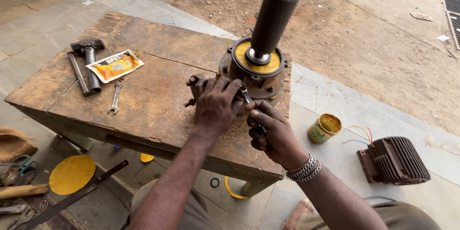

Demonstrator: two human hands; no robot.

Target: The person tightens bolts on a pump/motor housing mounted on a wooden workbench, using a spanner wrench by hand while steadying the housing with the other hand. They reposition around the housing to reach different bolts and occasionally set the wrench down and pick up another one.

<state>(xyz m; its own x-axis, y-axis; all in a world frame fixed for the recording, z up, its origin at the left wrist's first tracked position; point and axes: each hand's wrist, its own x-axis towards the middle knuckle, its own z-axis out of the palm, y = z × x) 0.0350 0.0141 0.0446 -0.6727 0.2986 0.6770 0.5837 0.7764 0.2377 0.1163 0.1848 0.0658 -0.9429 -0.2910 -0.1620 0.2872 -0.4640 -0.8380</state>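
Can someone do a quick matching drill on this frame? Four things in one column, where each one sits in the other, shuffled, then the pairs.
Things:
1. hammer
2. spanner
3. tin of yellow grease
4. finned motor housing

Places:
A. on the paved floor, far right, coloured wires beside it
B. on the paved floor just right of the bench
C. far left of the wooden bench, beside a metal rod
D. on the bench, just below the yellow sachet

Pairs: 1-C, 2-D, 3-B, 4-A
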